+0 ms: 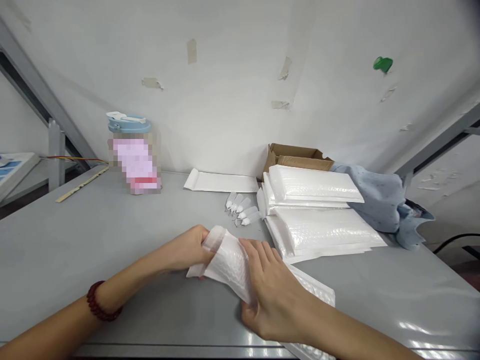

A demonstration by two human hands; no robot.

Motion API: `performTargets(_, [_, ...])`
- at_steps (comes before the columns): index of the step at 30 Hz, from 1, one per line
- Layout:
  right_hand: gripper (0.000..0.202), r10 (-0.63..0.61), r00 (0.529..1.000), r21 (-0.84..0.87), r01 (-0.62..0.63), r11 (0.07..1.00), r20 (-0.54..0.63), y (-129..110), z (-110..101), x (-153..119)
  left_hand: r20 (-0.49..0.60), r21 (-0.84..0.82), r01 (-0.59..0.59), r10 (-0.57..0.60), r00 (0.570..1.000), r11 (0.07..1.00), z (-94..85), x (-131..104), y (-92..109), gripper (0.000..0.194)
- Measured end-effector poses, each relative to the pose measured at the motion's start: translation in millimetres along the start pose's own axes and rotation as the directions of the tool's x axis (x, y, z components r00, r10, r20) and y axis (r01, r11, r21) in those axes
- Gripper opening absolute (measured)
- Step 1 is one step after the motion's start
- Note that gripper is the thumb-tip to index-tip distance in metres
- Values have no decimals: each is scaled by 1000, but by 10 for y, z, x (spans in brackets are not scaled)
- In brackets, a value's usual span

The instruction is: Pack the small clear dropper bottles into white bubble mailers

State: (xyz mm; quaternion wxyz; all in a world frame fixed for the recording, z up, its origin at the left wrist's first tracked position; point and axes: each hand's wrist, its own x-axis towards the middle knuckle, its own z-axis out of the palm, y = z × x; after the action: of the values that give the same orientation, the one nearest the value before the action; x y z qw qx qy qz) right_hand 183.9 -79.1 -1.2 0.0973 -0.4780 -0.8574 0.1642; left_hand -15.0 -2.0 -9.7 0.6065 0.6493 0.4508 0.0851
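A white bubble mailer [232, 262] is held above the grey table between my two hands. My left hand [191, 250] is closed at its open end, with the fingers partly hidden by the flap and mouth. My right hand [273, 295] wraps round the mailer's middle, thumb below and fingers over the top. More white bubble wrap [317, 290] shows beyond my right wrist; whether it belongs to the same mailer I cannot tell. Just past the hands lie several small clear dropper bottles [243, 207] with white tips.
Stacked white bubble mailers [326, 225] lie at the right, before an open cardboard box [300, 156] and a bluish cloth [378, 200]. A flat white mailer [225, 181] rests by the wall. A blue-lidded cup [129, 124], partly pixelated, and a thin wooden strip [82, 184] are at the left.
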Motion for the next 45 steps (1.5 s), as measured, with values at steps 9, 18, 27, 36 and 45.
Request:
performTargets(9, [78, -3, 1000, 58, 4, 998, -17, 68, -28, -23, -68, 72, -44, 49, 997, 996, -182, 6, 18, 15])
performTargets(18, [77, 2, 999, 98, 3, 995, -48, 61, 23, -20, 34, -186, -43, 50, 998, 982, -301, -210, 202, 41])
performTargets(27, [78, -10, 999, 48, 9, 999, 36, 60, 31, 3, 286, -111, -65, 95, 953, 992, -114, -67, 92, 39])
performTargets(36, [77, -1, 999, -4, 1, 1000, 47, 52, 25, -33, -271, 506, -132, 303, 914, 852, -207, 212, 510, 26])
performTargets(45, [81, 0, 998, -17, 1, 1000, 59, 55, 39, -55, -193, 829, -66, 395, 898, 555, 84, 612, 514, 22])
